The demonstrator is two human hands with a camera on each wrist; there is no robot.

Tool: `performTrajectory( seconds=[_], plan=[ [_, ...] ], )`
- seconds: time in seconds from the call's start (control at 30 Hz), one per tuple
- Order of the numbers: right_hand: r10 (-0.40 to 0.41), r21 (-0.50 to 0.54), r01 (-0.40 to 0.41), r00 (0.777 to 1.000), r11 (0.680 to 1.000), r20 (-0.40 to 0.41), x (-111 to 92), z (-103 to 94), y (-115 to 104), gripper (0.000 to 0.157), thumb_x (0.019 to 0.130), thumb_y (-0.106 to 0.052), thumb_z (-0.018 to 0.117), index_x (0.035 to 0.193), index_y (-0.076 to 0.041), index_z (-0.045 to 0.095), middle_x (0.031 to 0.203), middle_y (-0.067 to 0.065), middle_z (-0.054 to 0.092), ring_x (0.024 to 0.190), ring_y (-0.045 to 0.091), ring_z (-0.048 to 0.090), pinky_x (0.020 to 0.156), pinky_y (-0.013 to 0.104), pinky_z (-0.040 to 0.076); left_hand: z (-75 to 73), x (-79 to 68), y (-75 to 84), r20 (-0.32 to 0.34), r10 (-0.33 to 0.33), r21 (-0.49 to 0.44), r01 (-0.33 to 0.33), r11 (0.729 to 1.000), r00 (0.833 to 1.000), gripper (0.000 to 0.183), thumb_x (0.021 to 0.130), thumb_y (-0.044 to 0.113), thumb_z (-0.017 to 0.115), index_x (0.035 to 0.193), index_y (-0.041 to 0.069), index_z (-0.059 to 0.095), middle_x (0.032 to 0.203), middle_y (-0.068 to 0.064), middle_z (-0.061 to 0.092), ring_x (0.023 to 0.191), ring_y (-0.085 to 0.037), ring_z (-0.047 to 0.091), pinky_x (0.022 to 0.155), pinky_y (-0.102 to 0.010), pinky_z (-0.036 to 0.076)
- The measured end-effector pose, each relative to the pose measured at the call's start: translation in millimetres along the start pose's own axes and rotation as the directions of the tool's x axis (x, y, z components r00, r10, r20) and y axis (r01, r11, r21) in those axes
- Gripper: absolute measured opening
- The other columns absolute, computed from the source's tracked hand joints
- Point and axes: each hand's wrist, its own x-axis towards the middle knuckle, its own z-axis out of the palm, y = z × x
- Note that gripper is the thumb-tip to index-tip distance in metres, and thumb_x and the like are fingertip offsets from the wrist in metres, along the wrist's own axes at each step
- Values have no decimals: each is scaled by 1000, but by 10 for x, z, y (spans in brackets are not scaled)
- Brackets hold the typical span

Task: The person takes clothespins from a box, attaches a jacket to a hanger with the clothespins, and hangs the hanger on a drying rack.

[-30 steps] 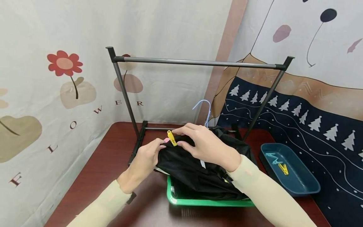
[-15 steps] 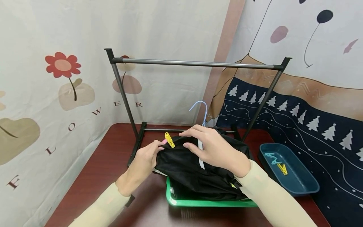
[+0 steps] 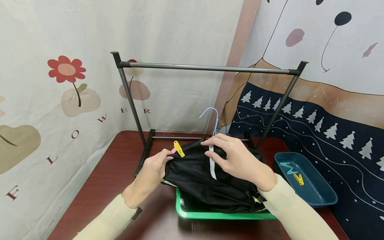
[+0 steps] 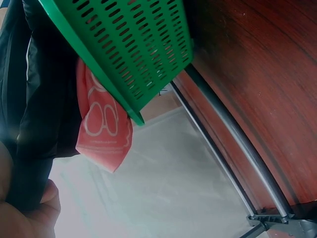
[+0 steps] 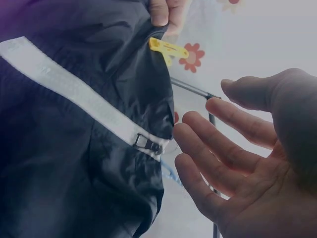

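A black garment [image 3: 198, 183] with a white zip strip [image 3: 212, 165] lies bunched over a green basket [image 3: 225, 216]. At its upper left edge my left hand [image 3: 151, 168] pinches the cloth, thumb against fingers. Close to those fingertips, a yellow clothespin [image 3: 179, 149] is clipped on the same edge. Out of the garment's top rises the blue hook of a hanger [image 3: 209, 109]. My right hand [image 3: 237, 156] is over the garment by the zip, and the right wrist view shows its fingers [image 5: 218, 144] spread and holding nothing.
Behind the basket stands a dark metal rack [image 3: 195, 67]. To the right, a blue tray [image 3: 318, 186] holds light blue and yellow clothespins [image 3: 298, 179]. Printed pink cloth [image 4: 106, 129] hangs by the basket in the left wrist view. Printed curtains back the table.
My right hand has let go of the yellow clothespin and moved right along the garment toward the zip. The clothespin stays on the edge; my left hand keeps its pinch.
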Motion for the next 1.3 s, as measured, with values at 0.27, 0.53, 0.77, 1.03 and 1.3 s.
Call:
performTrajectory(
  seconds=[0.27, 0.53, 0.77, 1.03, 1.3],
  plan=[
    [-5, -16, 5, 1000, 1000, -19, -102, -54, 123, 30, 109, -11, 84, 139, -12, 82, 136, 3, 83, 104, 13, 79, 86, 41, 69, -2, -20, 0, 10, -7, 1, 7, 1000, 1000, 25, 101, -18, 78, 113, -1, 65, 105, -14, 82, 100, -25, 89, 84, -34, 71],
    [40, -6, -41, 999, 999, -35, -198, -131, 189, 30, 109, -10, 84, 139, -13, 82, 136, 2, 83, 110, 21, 81, 88, 43, 69, -1, -18, 0, 6, -10, 14, 10, 1000, 1000, 29, 97, -21, 80, 114, -2, 65, 107, -15, 84, 100, -24, 89, 79, -34, 70],
    [51, -19, -52, 997, 998, -61, -259, -179, 256, 30, 107, -7, 85, 137, -13, 82, 134, 1, 84, 109, 20, 80, 89, 45, 69, -7, -15, 16, 14, -20, 20, 20, 1000, 1000, 26, 99, -18, 79, 114, -1, 65, 107, -15, 84, 100, -24, 89, 81, -35, 71],
    [93, -48, -98, 992, 994, -83, -321, -253, 309, 29, 106, -9, 86, 135, -13, 83, 133, -3, 84, 117, 17, 81, 98, 42, 68, -8, -15, 18, 13, -18, 21, 18, 1000, 1000, 27, 99, -18, 79, 114, -1, 65, 106, -15, 84, 100, -24, 89, 79, -35, 70],
    [139, -93, -151, 982, 984, -126, -416, -337, 422, 29, 105, -8, 87, 133, -16, 85, 128, -2, 85, 102, 11, 74, 85, 29, 64, -17, -16, 20, 7, -20, 18, 20, 1000, 1000, 28, 98, -18, 80, 115, -1, 65, 105, -14, 84, 100, -24, 89, 81, -35, 71]
  ],
)
